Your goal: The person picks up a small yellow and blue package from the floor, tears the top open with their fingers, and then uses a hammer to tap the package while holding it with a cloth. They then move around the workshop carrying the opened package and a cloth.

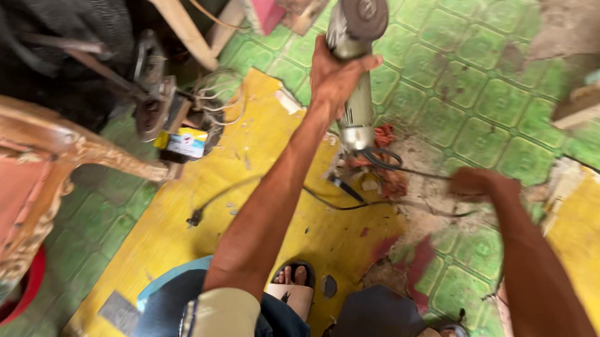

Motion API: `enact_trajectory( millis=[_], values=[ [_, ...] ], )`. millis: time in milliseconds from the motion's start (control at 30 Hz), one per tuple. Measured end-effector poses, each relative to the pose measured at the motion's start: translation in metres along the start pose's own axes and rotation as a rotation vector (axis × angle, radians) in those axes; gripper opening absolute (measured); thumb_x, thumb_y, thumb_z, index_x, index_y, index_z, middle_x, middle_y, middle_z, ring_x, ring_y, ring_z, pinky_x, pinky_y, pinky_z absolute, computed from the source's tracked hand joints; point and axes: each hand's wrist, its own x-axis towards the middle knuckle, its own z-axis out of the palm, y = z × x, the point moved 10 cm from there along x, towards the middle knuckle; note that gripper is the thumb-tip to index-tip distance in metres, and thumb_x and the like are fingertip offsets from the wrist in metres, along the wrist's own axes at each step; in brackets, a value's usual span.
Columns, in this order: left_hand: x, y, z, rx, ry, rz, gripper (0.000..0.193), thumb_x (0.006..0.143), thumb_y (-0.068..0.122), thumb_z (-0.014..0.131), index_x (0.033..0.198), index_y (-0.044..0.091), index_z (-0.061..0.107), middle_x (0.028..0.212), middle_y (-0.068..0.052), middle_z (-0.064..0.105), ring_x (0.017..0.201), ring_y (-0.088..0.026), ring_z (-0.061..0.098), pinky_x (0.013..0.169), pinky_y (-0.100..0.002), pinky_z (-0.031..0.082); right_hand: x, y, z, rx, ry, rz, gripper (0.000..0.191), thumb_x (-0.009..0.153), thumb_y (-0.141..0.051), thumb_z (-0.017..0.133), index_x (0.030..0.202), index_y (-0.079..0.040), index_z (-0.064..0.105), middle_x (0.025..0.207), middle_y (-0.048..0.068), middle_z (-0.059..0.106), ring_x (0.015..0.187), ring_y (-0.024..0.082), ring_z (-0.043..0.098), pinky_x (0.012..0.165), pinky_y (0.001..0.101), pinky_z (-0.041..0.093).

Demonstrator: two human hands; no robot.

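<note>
grinder (pixel 352 68) up at 12 o'clock, that's what the left hand (pixel 337 76) has hold of. it's a grey-green angle grinder, disc end pointing away at the top edge, tail end pointing back toward the person. fingers (pixel 327 71) are wrapped tight round the body just behind the disc head, thumb hooked over the right side, so the disc sticks out past the knuckles and the rest of the body hangs out below the palm. black cord (pixel 382 159) comes off the tail and loops down over the floor toward the middle.

right hand (pixel 474 182) is out at about 3 o'clock, low near the floor, and it's motion-blurred. looks curled in, maybe near the cord, but honestly can't tell if it's gripping anything or how open it is.

under all this there's a yellow board (pixel 243 206) lying flat on green patterned tiles (pixel 469 81), with a reddish rag (pixel 385 180) bunched just below the grinder's tail. at 9 o'clock a carved wooden chair frame (pixel 55 142), and beside it some motor-looking machine with wires (pixel 159 106). sandalled feet (pixel 294 284) at 6 o'clock.
</note>
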Motion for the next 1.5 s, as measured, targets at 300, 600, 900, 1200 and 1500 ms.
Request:
enact_trajectory(
  millis=[300,600,900,1200,1500],
  values=[
    [-0.001,-0.073,0.049,-0.328,-0.18,-0.247,0.078,0.063,0.018,0.093,0.123,0.006,0.046,0.109,-0.011,0.068,0.095,-0.025,0.069,0.076,-0.042,0.062,-0.071,0.082,-0.022,0.039,-0.064,0.899,0.034,0.087,-0.036,0.076,0.109,-0.01,0.074,0.117,0.013,0.075,0.11,0.03,0.073,0.098,0.0472,0.058],
    [0.032,-0.076,-0.017,-0.523,-0.089,-0.158,0.081,0.061,0.031,0.095,0.125,0.004,0.051,0.103,-0.011,0.069,0.083,-0.023,0.068,0.069,-0.042,0.062,0.166,-0.272,0.006,-0.009,0.43,-0.173,0.069,0.084,-0.018,0.062,0.15,-0.01,0.043,0.151,0.017,0.044,0.135,0.037,0.047,0.103,0.0527,0.041],
    [0.015,-0.089,-0.039,-0.587,-0.09,-0.351,0.073,0.065,0.021,0.089,0.125,0.016,0.047,0.106,-0.009,0.067,0.084,-0.02,0.066,0.068,-0.039,0.059,0.239,-0.345,-0.036,-0.116,0.54,-0.122,0.047,0.08,-0.02,0.067,0.125,-0.012,0.055,0.138,0.012,0.053,0.131,0.034,0.049,0.101,0.0579,0.039],
    [0.005,-0.092,-0.013,-0.729,-0.151,-0.329,0.064,0.071,0.019,0.09,0.123,0.013,0.053,0.099,-0.007,0.068,0.08,-0.022,0.065,0.063,-0.041,0.058,0.109,-0.248,-0.035,0.193,1.082,-0.176,0.01,0.082,-0.017,0.07,0.09,-0.012,0.065,0.107,0.012,0.067,0.105,0.032,0.06,0.083,0.0525,0.045],
    [-0.016,-0.075,0.046,-0.684,-0.169,-0.265,0.071,0.066,0.004,0.09,0.128,0.014,0.057,0.107,-0.007,0.072,0.088,-0.021,0.07,0.071,-0.04,0.061,0.035,-0.1,0.054,0.31,0.482,0.616,0.037,0.087,-0.032,0.067,0.109,-0.003,0.063,0.101,0.024,0.07,0.088,0.044,0.069,0.073,0.0552,0.055]
  ],
)
